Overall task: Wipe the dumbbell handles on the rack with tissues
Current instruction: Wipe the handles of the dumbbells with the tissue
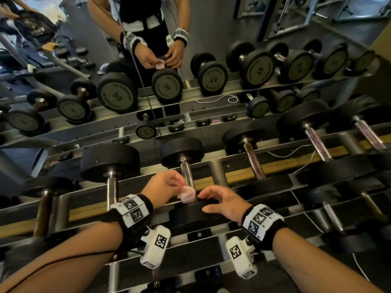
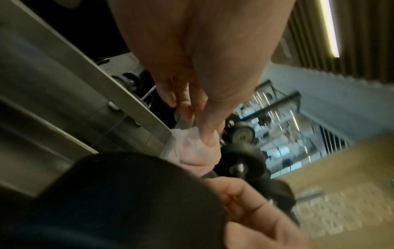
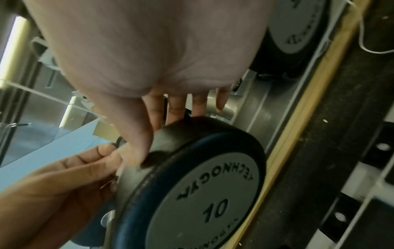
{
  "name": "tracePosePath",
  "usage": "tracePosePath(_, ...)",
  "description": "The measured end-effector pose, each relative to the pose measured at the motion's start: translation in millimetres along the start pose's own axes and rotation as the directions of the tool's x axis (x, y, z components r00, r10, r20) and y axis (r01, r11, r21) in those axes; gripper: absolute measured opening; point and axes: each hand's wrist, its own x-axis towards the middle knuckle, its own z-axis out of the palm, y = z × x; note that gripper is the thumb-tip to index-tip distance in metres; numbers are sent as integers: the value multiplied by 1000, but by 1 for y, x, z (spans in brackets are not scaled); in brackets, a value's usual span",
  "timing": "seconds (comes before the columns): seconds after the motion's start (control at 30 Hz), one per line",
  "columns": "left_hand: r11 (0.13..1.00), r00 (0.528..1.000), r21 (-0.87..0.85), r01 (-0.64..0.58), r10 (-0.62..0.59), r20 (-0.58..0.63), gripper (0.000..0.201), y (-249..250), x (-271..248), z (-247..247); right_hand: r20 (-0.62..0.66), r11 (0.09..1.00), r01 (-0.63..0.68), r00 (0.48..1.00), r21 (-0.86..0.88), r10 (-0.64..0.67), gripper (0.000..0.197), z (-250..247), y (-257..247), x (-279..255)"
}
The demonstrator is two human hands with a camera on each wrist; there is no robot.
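Two hands on one dumbbell [image 1: 191, 214]: my left hand [image 1: 163, 185] pinches the tissue [image 1: 187, 195] against the handle [image 1: 187, 174]. That handle runs straight away from me. My right hand [image 1: 224, 203] lies open on the near head.

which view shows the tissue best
The left wrist view: the tissue fills the centre, pinched in the left hand. The head view shows it small against the handle. The right wrist view barely shows it behind the weight.
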Motion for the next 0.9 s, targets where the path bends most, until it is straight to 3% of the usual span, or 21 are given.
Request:
tracePosePath(0.13, 897, 995, -442, 13, -54, -82, 21, 20, -6, -6, -159, 990, 140, 978, 0, -138, 45, -7, -33, 8)
tracePosePath(0.2, 785, 994, -619, 25, -85, -68, 22, 32, -8, -6, -94, 982, 170, 982, 81, -162, 52, -7, -52, 10)
tracePosePath(0.27, 731, 989, -683, 4, -103, -104, 22, 39, -8, -7, 1, 981, 144, 989, 128, -145, 47, -4, -65, 11)
tracePosePath(0.4, 785, 963, -613, -87, -90, -252, 23, 41, -4, -7, -20, 931, 36, 999, 364, -31, 34, 1, -70, 10)
tracePosePath(0.53, 859, 938, -496, -129, -56, -341, 23, 37, -1, -4, -121, 916, 66, 993, 395, -20, 17, 3, -63, 13)
tracePosePath(0.67, 912, 937, -387, -133, -10, -348, 22, 36, -1, 2, -150, 910, 68, 989, 410, -6, 17, 5, -59, 18)
tracePosePath(0.9, 887, 949, -435, -157, 12, -316, 22, 39, -7, 10, -260, 922, 52, 964, 383, 54, 13, 10, -58, 28)
